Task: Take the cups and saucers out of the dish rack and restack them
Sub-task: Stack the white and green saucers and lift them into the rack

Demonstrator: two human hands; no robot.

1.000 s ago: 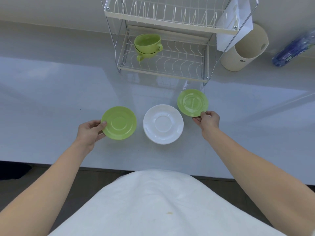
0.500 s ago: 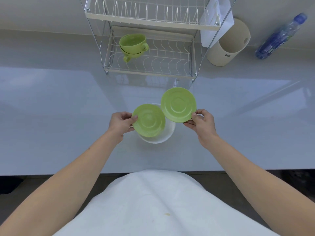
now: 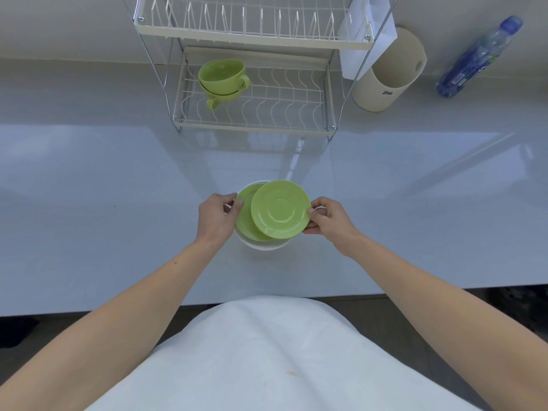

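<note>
White counter (image 3: 89,188): left hand (image 3: 215,219), right hand (image 3: 327,222) each pinching green saucers (image 3: 280,209); canister (image 3: 388,75) print illegible.

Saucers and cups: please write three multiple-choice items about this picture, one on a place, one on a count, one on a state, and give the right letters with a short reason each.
1. Where are the green cups?
A. on the lower shelf of the rack
B. on the counter
C. on the white saucer

2. How many green saucers are in view?
A. one
B. two
C. four

3. What is the state of the top green saucer?
A. lying flat on the counter, untouched
B. standing in the rack's upper shelf
C. tilted, held at its rim by the right hand

Answers: 1 A, the two nested cups sit on the lower wire shelf, at its left. 2 B, the top one overlaps a lower green saucer, which the left hand holds over the white saucer. 3 C, the right grip pinches its right edge and it lies aslant over the lower one.
</note>
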